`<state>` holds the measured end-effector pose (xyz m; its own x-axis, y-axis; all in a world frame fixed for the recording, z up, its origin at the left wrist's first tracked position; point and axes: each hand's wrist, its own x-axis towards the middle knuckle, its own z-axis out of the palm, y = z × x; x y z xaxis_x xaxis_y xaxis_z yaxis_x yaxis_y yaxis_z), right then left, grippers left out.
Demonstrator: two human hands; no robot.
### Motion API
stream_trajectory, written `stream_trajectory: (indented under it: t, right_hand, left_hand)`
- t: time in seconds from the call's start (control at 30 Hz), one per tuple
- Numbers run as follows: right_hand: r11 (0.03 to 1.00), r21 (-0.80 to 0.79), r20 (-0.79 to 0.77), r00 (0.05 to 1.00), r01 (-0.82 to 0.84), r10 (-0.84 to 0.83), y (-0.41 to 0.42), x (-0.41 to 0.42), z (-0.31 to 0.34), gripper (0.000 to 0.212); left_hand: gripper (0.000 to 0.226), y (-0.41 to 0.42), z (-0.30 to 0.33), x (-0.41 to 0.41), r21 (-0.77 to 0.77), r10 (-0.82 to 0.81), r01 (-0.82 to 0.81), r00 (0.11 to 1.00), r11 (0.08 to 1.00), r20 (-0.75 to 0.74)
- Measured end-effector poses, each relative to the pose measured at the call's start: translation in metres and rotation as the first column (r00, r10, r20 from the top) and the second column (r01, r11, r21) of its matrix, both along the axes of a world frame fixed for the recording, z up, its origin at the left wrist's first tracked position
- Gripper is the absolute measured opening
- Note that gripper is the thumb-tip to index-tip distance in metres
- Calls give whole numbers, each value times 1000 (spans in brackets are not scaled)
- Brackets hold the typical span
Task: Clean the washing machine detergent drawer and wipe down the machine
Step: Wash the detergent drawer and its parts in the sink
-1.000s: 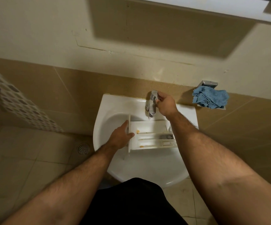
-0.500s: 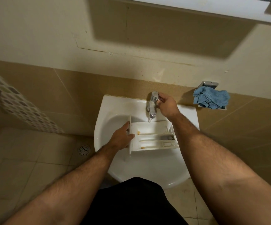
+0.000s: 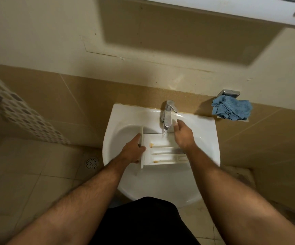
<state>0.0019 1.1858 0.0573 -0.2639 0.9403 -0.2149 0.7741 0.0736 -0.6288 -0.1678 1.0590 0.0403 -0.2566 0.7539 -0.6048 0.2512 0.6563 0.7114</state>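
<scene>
A white detergent drawer [image 3: 162, 151] with orange residue spots lies in the white sink [image 3: 205, 138], under the chrome tap [image 3: 167, 115]. Water runs from the spout onto the drawer's far compartment. My left hand [image 3: 133, 150] grips the drawer's front panel at its left end. My right hand [image 3: 183, 137] hovers just right of the spout, above the drawer's right end, fingers relaxed and holding nothing. Part of the drawer's right end is hidden under that hand.
A crumpled blue cloth [image 3: 231, 108] sits on a small metal wall shelf to the right of the sink. A floor drain [image 3: 91, 163] lies left of the sink. A patterned wall strip [image 3: 24, 112] runs along the left.
My right hand has let go of the tap lever and dropped toward the drawer. Water now flows from the spout. My left hand keeps its hold on the drawer.
</scene>
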Motion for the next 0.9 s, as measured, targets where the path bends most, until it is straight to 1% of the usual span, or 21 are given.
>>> stream_trajectory:
  t: [0.03, 0.07, 0.1, 0.13, 0.2, 0.3, 0.37, 0.4, 0.43, 0.47, 0.53, 0.57, 0.6, 0.63, 0.67, 0.73, 0.77, 0.8, 0.87, 0.9]
  right_hand:
    - [994, 64, 137, 987, -88, 78, -15, 7, -8, 54]
    - [973, 94, 276, 945, -209, 176, -28, 12, -18, 66]
    - [948, 79, 389, 885, -309, 256, -35, 16, -32, 73]
    - [933, 44, 453, 839, -358, 301, -42, 16, -41, 71]
    - [922, -9, 475, 810, -387, 345, -51, 10, -49, 63]
    - [867, 72, 455, 790, -494, 412, -59, -2, -44, 62]
    - [819, 92, 429, 764, -567, 481, -58, -8, -41, 63]
    - [812, 94, 419, 763, -575, 492, -56, -10, -41, 64]
    - [826, 96, 415, 777, -555, 474, -55, -9, -41, 66]
    - [855, 103, 419, 801, -509, 427, -53, -8, -41, 70]
    - [927, 118, 458, 848, -355, 267, -50, -6, -41, 80]
    - [954, 119, 478, 859, -274, 187, -49, -5, -39, 84]
    - [965, 112, 486, 860, -238, 156, -49, -7, -37, 86]
    - [957, 106, 478, 858, -271, 190, -49, -9, -37, 86]
    - [928, 107, 457, 847, -357, 272, -49, -12, -36, 84]
    - [835, 125, 405, 795, -536, 450, -47, -12, -37, 79]
    - [818, 134, 384, 790, -559, 478, -44, -9, -37, 77]
    - [839, 143, 370, 815, -525, 446, -40, -3, -38, 76]
    - [937, 117, 397, 880, -330, 261, -34, 11, -39, 79]
    - [967, 77, 422, 887, -243, 189, -33, 14, -39, 81]
  left_hand:
    - [72, 0, 1, -1, 4, 2, -2, 1000, 1000, 12]
    - [72, 0, 2, -1, 9, 3, -3, 1000, 1000, 17]
    - [71, -1, 3, -2, 14, 5, -5, 1000, 1000, 17]
    - [71, -2, 4, -2, 21, 7, -7, 1000, 1000, 12]
    - [69, -6, 6, -4, 37, 13, -12, 1000, 999, -7]
    - [66, -13, 9, -13, 52, 31, -30, 999, 998, -22]
    - [67, -15, 14, -20, 61, 47, -47, 999, 997, -7]
    - [67, -15, 17, -23, 63, 50, -50, 999, 997, -7]
    - [67, -14, 20, -26, 62, 52, -51, 999, 997, -13]
    - [66, -15, 22, -28, 60, 57, -56, 998, 997, -20]
    - [66, -16, 26, -31, 54, 78, -76, 997, 996, -22]
    - [66, -17, 27, -32, 50, 89, -88, 996, 995, -19]
    - [67, -19, 28, -33, 50, 99, -98, 995, 994, -16]
    - [67, -19, 29, -34, 52, 102, -101, 995, 994, -14]
    - [66, -21, 30, -34, 56, 101, -100, 995, 993, -14]
    - [66, -22, 33, -34, 61, 108, -107, 994, 992, -16]
    - [66, -22, 33, -34, 62, 115, -113, 993, 992, -16]
    - [66, -23, 35, -34, 62, 123, -121, 992, 991, -18]
    - [66, -24, 36, -32, 61, 134, -133, 991, 989, -17]
    - [66, -24, 37, -32, 63, 132, -130, 991, 989, -20]
